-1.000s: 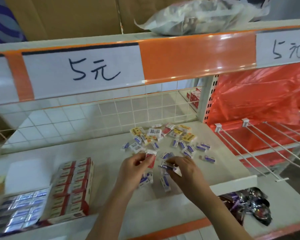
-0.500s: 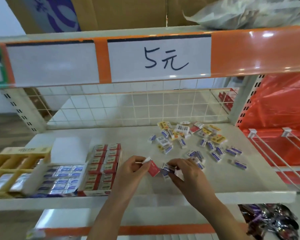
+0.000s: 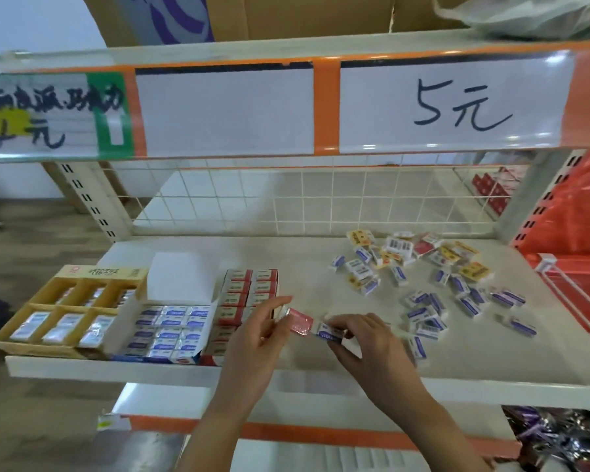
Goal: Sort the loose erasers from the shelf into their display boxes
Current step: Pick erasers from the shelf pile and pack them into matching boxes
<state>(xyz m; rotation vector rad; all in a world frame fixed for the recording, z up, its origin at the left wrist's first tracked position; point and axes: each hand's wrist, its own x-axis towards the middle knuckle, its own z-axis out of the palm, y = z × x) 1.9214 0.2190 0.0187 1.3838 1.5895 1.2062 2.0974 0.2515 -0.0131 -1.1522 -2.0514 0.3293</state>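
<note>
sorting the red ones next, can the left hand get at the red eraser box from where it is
Probably yes: the left hand, pinching a red eraser, hovers right beside the open red eraser box, nothing between.

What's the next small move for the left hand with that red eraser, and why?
Probably carry it left and set it in the red-eraser display box. The left hand pinches a red eraser just beside that box, whose rows hold the same red-labelled kind, while the right hand holds a blue eraser.
</note>
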